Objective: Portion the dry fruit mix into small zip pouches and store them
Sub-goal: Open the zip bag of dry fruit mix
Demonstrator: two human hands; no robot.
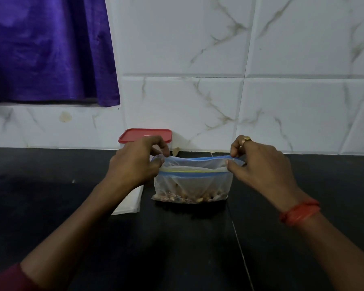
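A clear zip pouch (pixel 190 183) with a blue and yellow zip strip stands upright on the black counter (pixel 51 185). A layer of dry fruit mix (pixel 189 197) lies at its bottom. My left hand (pixel 137 164) pinches the left end of the pouch's top edge. The right end is pinched by my right hand (pixel 259 164), which wears a ring. The mouth gapes slightly between the two hands. Behind my left hand a clear box with a red lid (pixel 144 135) stands against the wall, partly hidden.
A flat stack of empty clear pouches (pixel 129 203) lies on the counter under my left wrist. White marble-look tiles (pixel 240 91) rise right behind the counter. A purple curtain (pixel 48 49) hangs at the upper left. A seam (pixel 239 244) runs across the counter below the pouch.
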